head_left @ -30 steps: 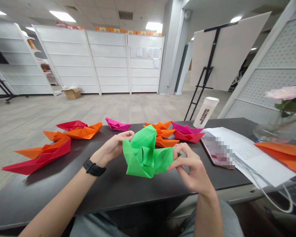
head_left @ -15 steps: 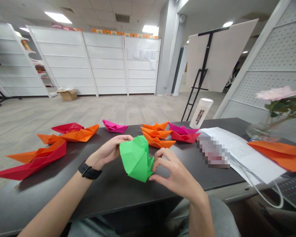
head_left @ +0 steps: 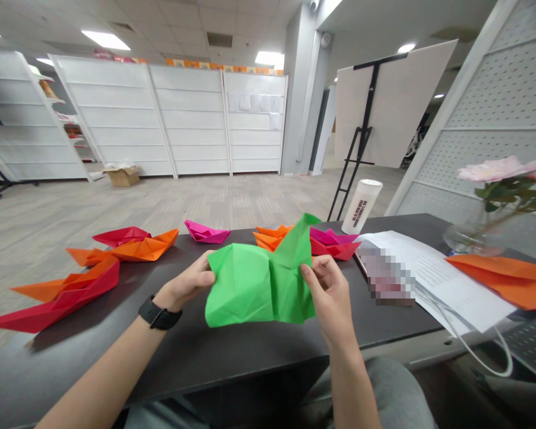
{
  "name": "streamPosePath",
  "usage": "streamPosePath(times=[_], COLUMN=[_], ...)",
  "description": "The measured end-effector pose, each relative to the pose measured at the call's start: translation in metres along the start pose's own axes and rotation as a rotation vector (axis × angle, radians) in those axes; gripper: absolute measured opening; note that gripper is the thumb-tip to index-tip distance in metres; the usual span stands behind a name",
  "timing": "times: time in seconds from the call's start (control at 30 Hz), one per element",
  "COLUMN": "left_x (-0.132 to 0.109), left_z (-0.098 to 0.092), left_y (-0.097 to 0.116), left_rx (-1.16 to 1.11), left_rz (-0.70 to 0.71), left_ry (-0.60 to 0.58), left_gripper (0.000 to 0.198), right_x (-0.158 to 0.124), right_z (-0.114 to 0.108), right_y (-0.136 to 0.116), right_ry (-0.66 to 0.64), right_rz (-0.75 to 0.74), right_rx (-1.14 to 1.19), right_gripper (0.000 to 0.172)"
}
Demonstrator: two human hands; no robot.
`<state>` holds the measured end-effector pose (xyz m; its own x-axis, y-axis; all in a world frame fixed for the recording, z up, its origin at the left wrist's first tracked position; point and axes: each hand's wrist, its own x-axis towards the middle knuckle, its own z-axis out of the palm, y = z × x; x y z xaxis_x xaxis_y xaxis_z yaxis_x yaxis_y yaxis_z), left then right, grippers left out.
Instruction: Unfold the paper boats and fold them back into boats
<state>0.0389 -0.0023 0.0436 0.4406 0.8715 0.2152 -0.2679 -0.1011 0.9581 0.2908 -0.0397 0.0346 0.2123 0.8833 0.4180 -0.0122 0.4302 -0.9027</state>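
Observation:
A creased sheet of green paper [head_left: 245, 286] is held up over the dark table, spread between both hands, with one pointed corner rising at its upper right. My left hand [head_left: 191, 280] grips its left edge, the thumb in front and the other fingers partly hidden behind. At the right side, my right hand [head_left: 330, 292] pinches the paper between thumb and fingers. Behind the sheet, partly covered by it, sit several folded orange paper boats [head_left: 268, 239]. Beside them lie a magenta boat [head_left: 333, 236] and a red boat [head_left: 342, 250].
More red and orange paper boats [head_left: 62, 298] stand on the table [head_left: 196, 363] at left, and a pink boat [head_left: 208, 232] at the back. To the right are a white canister [head_left: 361, 207], printed sheets [head_left: 438, 268], a cable, orange paper [head_left: 504, 280] and a flower vase [head_left: 473, 238].
The green paper has gone from a bunched, folded shape to a wider, opened sheet. My right hand has moved right and slightly up with its edge; my left hand has shifted slightly left.

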Motion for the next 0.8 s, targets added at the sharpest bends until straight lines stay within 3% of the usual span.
streamPosePath(times=[0.1, 0.27, 0.4, 0.47, 0.63, 0.7, 0.8], left_x=[0.01, 0.029, 0.034, 0.031, 0.02, 0.019, 0.02], left_z=[0.0, -0.001, -0.003, -0.001, 0.008, 0.012, 0.015], left_y=[-0.002, -0.001, 0.0, -0.002, -0.016, -0.023, -0.028], left_rx=[0.012, -0.195, -0.188, -0.168, 0.001, 0.054, 0.039], left_rz=[-0.027, 0.032, 0.113, 0.15, 0.01, -0.01, 0.062], left_ry=[0.008, 0.336, 0.449, 0.412, 0.073, 0.102, 0.199], left_gripper=[0.032, 0.029, 0.026, 0.03, 0.059, 0.05, 0.03], right_x=[0.0, 0.004, 0.007, 0.007, 0.005, 0.004, 0.005], right_z=[-0.003, -0.014, -0.021, -0.02, -0.008, -0.003, -0.001], right_y=[-0.002, -0.003, -0.002, 0.0, 0.004, 0.005, 0.007], right_ry=[0.157, 0.374, 0.344, 0.331, 0.222, 0.166, 0.185], right_rz=[-0.016, -0.079, -0.073, -0.046, 0.13, 0.169, 0.143], right_rx=[-0.037, -0.141, -0.15, -0.091, 0.168, 0.239, 0.258], right_gripper=[0.031, 0.03, 0.031, 0.033, 0.038, 0.039, 0.04])
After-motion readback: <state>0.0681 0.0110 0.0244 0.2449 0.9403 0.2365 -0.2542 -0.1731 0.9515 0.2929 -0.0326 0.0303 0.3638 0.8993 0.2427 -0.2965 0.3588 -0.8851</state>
